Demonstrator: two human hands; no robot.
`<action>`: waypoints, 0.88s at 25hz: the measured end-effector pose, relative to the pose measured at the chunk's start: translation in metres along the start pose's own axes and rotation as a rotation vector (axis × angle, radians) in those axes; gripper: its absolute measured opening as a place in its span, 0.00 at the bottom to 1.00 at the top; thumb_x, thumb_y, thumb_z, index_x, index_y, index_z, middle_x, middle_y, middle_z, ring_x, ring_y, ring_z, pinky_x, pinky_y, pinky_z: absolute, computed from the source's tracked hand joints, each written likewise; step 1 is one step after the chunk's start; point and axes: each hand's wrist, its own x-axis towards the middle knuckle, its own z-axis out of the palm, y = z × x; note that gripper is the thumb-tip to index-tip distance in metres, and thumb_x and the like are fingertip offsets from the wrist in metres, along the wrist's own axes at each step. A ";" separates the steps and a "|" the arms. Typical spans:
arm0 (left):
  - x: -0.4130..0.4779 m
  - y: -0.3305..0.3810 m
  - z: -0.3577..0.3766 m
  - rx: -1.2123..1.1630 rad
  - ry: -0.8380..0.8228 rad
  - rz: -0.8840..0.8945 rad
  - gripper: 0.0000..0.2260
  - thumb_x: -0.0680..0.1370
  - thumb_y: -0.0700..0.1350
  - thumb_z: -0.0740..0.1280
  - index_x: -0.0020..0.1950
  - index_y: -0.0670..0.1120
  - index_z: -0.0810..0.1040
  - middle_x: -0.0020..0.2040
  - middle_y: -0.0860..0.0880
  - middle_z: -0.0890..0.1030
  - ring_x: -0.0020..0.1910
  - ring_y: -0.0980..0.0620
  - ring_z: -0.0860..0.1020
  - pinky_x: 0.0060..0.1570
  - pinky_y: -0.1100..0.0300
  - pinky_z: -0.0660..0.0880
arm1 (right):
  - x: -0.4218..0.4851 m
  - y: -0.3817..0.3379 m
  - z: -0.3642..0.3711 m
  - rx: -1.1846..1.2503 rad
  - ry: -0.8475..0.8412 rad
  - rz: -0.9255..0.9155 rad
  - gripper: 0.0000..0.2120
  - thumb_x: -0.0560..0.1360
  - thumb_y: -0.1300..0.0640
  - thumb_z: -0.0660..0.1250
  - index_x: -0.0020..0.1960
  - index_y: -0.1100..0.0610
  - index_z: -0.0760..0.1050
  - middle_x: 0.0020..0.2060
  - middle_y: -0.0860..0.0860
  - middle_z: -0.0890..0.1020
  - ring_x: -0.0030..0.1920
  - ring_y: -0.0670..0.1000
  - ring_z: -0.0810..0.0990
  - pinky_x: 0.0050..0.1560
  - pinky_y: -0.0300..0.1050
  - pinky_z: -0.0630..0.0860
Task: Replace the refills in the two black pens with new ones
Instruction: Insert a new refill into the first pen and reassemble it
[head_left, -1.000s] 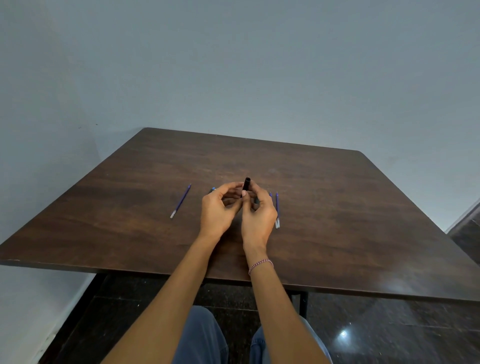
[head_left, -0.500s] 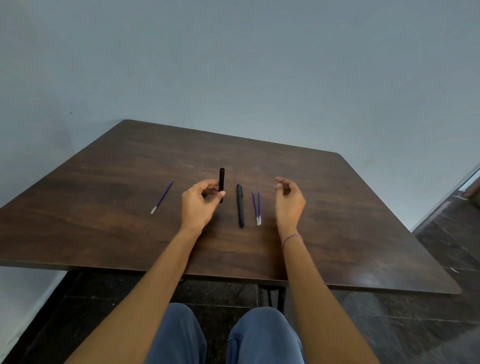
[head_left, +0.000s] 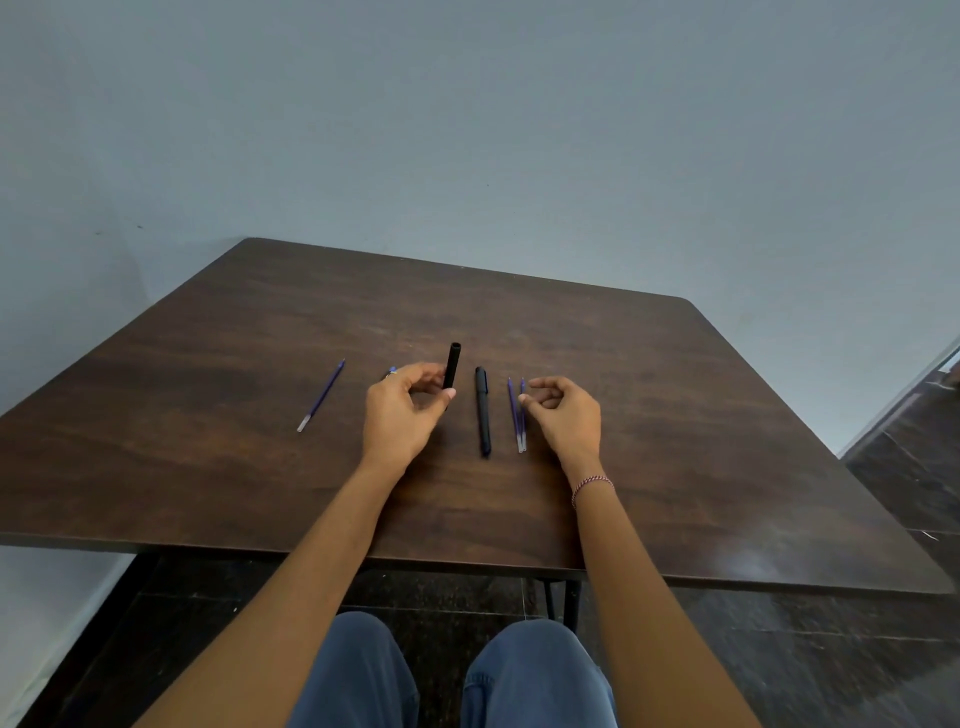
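Observation:
My left hand (head_left: 402, 415) pinches a black pen barrel (head_left: 453, 364) between thumb and fingers, its open end pointing away from me. A second black pen (head_left: 483, 410) lies lengthwise on the table just right of that hand. Two blue refills (head_left: 517, 415) lie side by side right of that pen. My right hand (head_left: 563, 415) hovers beside them with loosely curled fingers, its fingertips right at the nearer refill; I see nothing held in it. Another blue refill (head_left: 322, 395) lies alone at the left. A small blue piece (head_left: 392, 370) peeks out behind my left hand.
Everything lies on a dark wooden table (head_left: 208, 467) set against a plain grey wall. My knees in blue trousers (head_left: 535, 675) show below the near edge, above a dark tiled floor (head_left: 909, 467).
My hands have parted. The right hand let go of the barrel, swung out to the right, then came back in to the two refills. The left hand kept the barrel.

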 end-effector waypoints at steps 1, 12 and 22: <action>0.000 0.001 0.000 0.005 -0.003 0.002 0.13 0.71 0.40 0.73 0.55 0.45 0.80 0.42 0.57 0.79 0.41 0.67 0.76 0.41 0.79 0.70 | 0.001 0.000 0.000 -0.020 -0.007 -0.005 0.08 0.71 0.58 0.74 0.48 0.51 0.78 0.37 0.46 0.80 0.37 0.43 0.76 0.41 0.32 0.74; 0.000 -0.002 0.001 -0.005 0.044 -0.014 0.13 0.72 0.39 0.73 0.56 0.46 0.81 0.45 0.55 0.80 0.42 0.66 0.77 0.43 0.77 0.72 | -0.002 0.000 -0.003 -0.051 0.202 0.018 0.07 0.75 0.59 0.66 0.52 0.56 0.78 0.46 0.52 0.80 0.46 0.50 0.79 0.49 0.46 0.78; -0.001 -0.001 0.000 -0.001 0.050 -0.001 0.13 0.71 0.39 0.73 0.55 0.46 0.81 0.44 0.55 0.80 0.41 0.69 0.76 0.40 0.81 0.68 | -0.007 -0.004 -0.005 -0.235 0.069 -0.034 0.10 0.72 0.60 0.70 0.53 0.52 0.78 0.45 0.48 0.78 0.53 0.50 0.75 0.50 0.43 0.75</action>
